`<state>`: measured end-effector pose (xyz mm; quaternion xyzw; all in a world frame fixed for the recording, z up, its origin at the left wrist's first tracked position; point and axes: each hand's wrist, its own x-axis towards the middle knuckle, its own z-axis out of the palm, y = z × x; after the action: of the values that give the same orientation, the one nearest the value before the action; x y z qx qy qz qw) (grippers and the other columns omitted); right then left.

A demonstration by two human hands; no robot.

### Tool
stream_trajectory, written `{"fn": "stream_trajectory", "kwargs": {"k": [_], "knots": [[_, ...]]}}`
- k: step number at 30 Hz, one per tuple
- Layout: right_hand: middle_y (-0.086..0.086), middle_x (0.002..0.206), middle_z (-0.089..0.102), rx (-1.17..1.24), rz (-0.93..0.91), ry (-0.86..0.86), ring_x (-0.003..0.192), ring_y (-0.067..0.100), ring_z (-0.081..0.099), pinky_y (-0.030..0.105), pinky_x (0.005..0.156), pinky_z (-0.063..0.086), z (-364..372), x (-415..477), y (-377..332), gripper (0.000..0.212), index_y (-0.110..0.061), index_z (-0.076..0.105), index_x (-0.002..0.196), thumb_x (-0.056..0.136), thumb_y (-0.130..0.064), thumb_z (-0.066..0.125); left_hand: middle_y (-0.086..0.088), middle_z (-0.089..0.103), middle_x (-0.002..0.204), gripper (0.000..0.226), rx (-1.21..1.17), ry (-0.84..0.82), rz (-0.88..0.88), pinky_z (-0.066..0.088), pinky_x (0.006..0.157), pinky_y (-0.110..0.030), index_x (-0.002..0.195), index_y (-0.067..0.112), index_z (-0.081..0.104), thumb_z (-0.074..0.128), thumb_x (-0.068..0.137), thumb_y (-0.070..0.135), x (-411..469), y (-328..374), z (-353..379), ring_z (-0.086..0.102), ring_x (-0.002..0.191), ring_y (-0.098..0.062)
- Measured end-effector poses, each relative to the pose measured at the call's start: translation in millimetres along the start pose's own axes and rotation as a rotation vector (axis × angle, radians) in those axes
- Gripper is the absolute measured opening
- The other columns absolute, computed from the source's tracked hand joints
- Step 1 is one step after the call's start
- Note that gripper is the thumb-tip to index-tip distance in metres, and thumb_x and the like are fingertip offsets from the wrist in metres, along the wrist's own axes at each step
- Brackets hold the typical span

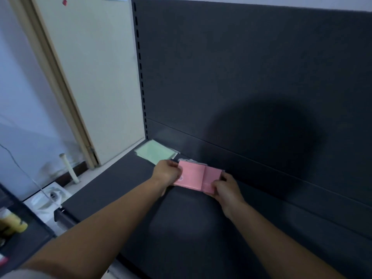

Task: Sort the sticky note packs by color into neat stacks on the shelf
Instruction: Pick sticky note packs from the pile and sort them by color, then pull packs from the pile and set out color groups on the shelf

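As the left hand (167,172) holds flat pink packs (193,176), the right hand (225,188) pinches their seemingly glossy edge.

Dim light with a cool bluish cast fills the view. It comes from behind and above the person, throwing a big, soft-edged round shadow onto the dark grey metal back panel (241,67) and a fainter one onto the dark grey flat shelf board (112,190). A weak sheen streaks the panel's lowest strip. The pale green flat sticky note packs (155,152) are smeared by motion blur. The pink plastic-wrapped sticky note packs (193,176) look sharper, yet their label print is unreadable. The left hand (167,174) and right hand (226,187) gripping them have soft outlines. Wide-angle distortion tilts the cream wooden door frame (60,87) at the left edge. The yellow rounded container (12,222) in the bottom-left corner is out of focus.
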<state>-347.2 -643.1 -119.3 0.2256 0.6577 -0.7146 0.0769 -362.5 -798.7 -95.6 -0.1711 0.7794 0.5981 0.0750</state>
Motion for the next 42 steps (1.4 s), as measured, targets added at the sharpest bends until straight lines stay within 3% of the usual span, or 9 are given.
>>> {"fn": "stream_trajectory", "kwargs": {"k": [3,6,10,13,18,22,26,31,42], "knots": [[0.009,0.1,0.063,-0.091,-0.057,0.018,0.091,0.022,0.06,0.038,0.091,0.052,9.9,7.1,1.3,0.04,-0.004,0.054,0.117,0.083,0.009,0.04,-0.008,0.061,0.077,0.015,0.056,-0.02,0.055,0.045,0.073,-0.026,0.073,0.013,0.062,0.055,0.085,0.005,13.6,2.9,0.9,0.055,0.075,-0.022],[0.004,0.099,0.063,-0.132,-0.094,0.012,0.086,0.014,0.06,0.014,0.067,0.051,22.7,8.0,-4.6,0.032,-0.01,0.055,0.114,0.083,-0.001,0.05,-0.01,0.06,0.091,0.018,0.158,-0.105,0.113,0.043,0.074,-0.027,0.09,0.006,0.063,0.048,0.082,-0.001,21.8,8.2,0.8,0.053,0.085,-0.023],[0.004,0.126,0.046,-0.518,-0.026,0.205,0.116,0.025,0.046,0.03,0.098,0.042,39.0,20.4,0.1,0.046,-0.026,0.048,0.123,0.079,-0.033,0.056,-0.011,0.059,0.099,0.027,0.241,-0.248,0.161,0.038,0.06,-0.024,0.106,0.002,0.056,0.049,0.08,0.0,27.1,5.8,0.5,0.052,0.087,-0.021],[0.008,0.12,0.05,-0.607,-0.038,0.25,0.111,0.024,0.046,0.025,0.095,0.04,42.3,17.8,-2.8,0.036,-0.017,0.057,0.116,0.081,-0.022,0.05,-0.008,0.058,0.109,0.035,0.234,-0.342,0.143,0.038,0.06,-0.018,0.116,0.006,0.052,0.052,0.081,0.003,29.5,3.1,-0.8,0.052,0.093,-0.018],[0.011,0.124,0.038,-0.669,0.011,0.249,0.079,0.016,0.046,0.021,0.079,0.042,40.2,10.8,-8.1,0.029,-0.005,0.056,0.113,0.085,-0.013,0.048,-0.01,0.05,0.126,0.079,0.378,-0.415,0.191,0.041,0.101,-0.04,0.125,0.007,0.047,0.051,0.05,0.029,34.8,-3.0,-0.8,0.046,0.12,-0.028],[0.003,0.083,0.054,-0.545,-0.029,0.252,0.066,0.013,0.048,0.018,0.051,0.034,28.7,-13.1,-8.5,0.007,-0.016,0.055,0.089,0.084,-0.012,0.052,-0.017,0.03,0.143,0.076,0.557,-0.378,0.359,0.023,0.111,-0.04,0.137,0.002,0.035,0.058,0.068,0.028,22.4,3.0,1.2,0.026,0.134,-0.032],[-0.002,0.086,0.057,-0.591,-0.031,0.268,0.081,0.014,0.054,0.022,0.071,0.044,-8.5,-51.3,-10.0,0.028,-0.015,0.054,0.114,0.086,-0.011,0.053,-0.015,0.016,0.154,0.065,0.606,-0.433,0.59,0.008,0.115,-0.029,0.141,0.006,0.031,0.058,0.083,0.016,-0.2,10.8,19.2,0.008,0.144,-0.028],[0.006,0.133,0.052,-0.834,0.017,0.418,0.122,0.021,0.049,0.018,0.089,0.036,-85.4,-118.9,-9.1,0.045,-0.01,0.046,0.133,0.089,-0.015,0.051,-0.007,0.035,0.146,0.052,0.659,-0.505,0.864,0.013,0.111,-0.025,0.136,0.01,0.041,0.056,0.085,0.014,-48.0,19.9,58.3,0.024,0.138,-0.023],[0.009,0.119,0.058,-0.804,0.091,0.882,0.107,0.023,0.056,0.027,0.082,0.043,-295.1,-368.7,51.4,0.038,-0.008,0.053,0.124,0.088,-0.019,0.059,0.004,0.058,0.114,0.026,0.639,-1.013,1.04,0.045,0.096,-0.03,0.111,0.018,0.064,0.054,0.087,0.011,-269.0,6.6,231.8,0.057,0.11,-0.014]]}}
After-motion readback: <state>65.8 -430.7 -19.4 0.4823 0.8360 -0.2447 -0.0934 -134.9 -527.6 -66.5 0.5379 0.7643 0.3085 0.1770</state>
